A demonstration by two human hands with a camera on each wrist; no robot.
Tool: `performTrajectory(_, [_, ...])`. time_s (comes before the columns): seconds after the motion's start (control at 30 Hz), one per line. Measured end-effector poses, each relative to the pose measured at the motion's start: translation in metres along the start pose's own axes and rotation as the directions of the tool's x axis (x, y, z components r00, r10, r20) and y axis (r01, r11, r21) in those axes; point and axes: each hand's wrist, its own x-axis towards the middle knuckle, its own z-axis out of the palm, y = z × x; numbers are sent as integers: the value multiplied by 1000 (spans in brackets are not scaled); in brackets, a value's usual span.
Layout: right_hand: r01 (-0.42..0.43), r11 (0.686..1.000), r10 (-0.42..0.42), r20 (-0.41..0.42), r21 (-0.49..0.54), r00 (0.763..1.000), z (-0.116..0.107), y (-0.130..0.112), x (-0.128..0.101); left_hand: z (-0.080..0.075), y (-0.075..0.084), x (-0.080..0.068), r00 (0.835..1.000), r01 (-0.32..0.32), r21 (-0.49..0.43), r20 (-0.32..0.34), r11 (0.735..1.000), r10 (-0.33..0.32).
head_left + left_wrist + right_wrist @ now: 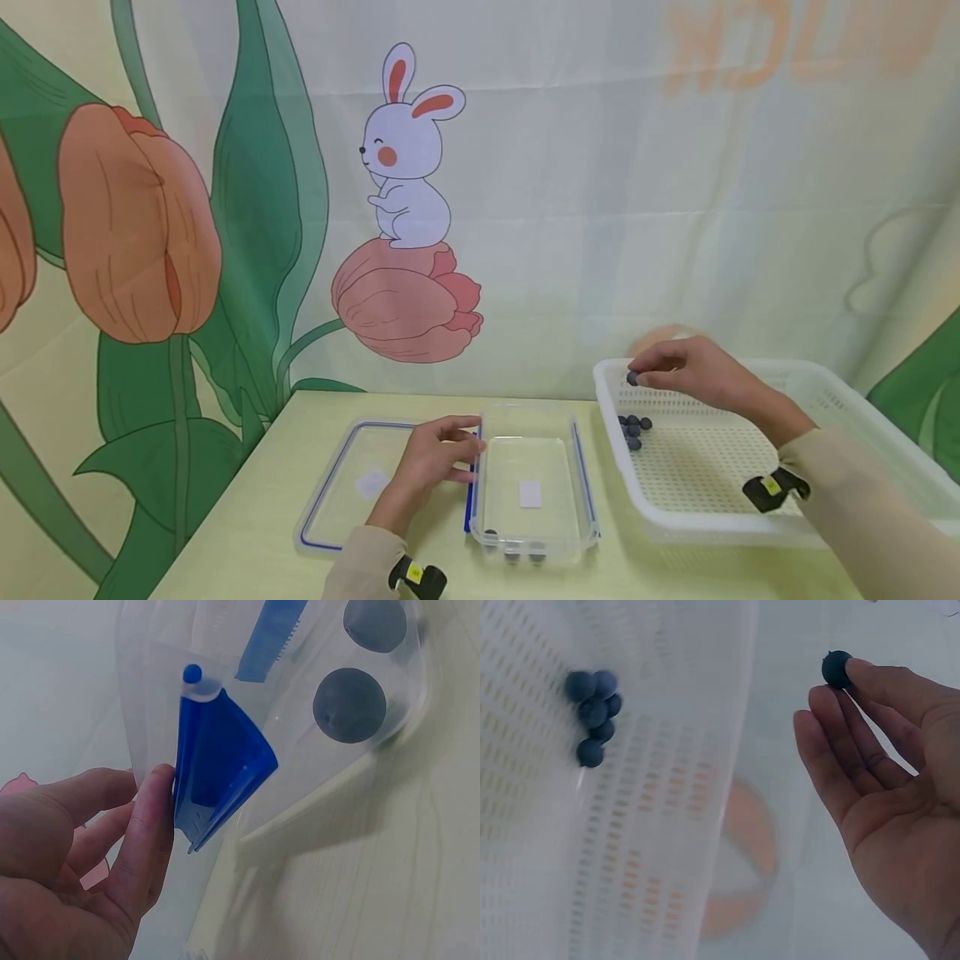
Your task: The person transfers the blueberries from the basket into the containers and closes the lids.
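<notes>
My right hand (693, 372) pinches a blueberry (836, 670) between thumb and fingertips, above the left rim of a white plastic basket (652, 521). Inside the basket, against its left wall, lies a cluster of several blueberries (633, 425). A clear food storage box (555, 521) stands left of the basket, with several blueberries (349, 705) along its near end. My left hand (431, 458) rests its fingertips against the box's left side. In the left wrist view, those fingers touch a blue latch (217, 765) that hangs down from the rim.
A clear lid (330, 500) with a blue seal lies left of the box, partly behind my left hand. All stand on a pale yellow table (225, 550). Behind it hangs a curtain (570, 208) printed with tulips and a rabbit.
</notes>
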Motion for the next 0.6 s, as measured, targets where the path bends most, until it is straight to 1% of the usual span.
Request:
performTrajectory(0.1, [54,998,-52,-54,21,997,0,-13,-3,0,0,0,1000,-3,0,5,1000,3])
performTrajectory(0.2, [77,995,-72,-72,59,995,1,-27,-5,-1,-1,1,1000,-4,-6,10,1000,4])
performTrajectory(0.3, [91,991,-85,-72,93,994,4,-41,-8,-1,-1,1,1000,-3,-11,11,1000,3])
performTrajectory(0.43, [133,980,-125,-61,147,990,10,-57,-12,-1,0,0,1000,-1,-10,8,1000,1])
performTrajectory(0.53, [148,971,-144,-38,186,989,17,-66,-16,-1,0,0,1000,0,-6,7,1000,0])
performTrajectory(0.6, [140,967,-141,-14,211,990,23,-72,-19,-1,1,-1,1000,0,-5,7,1000,0])
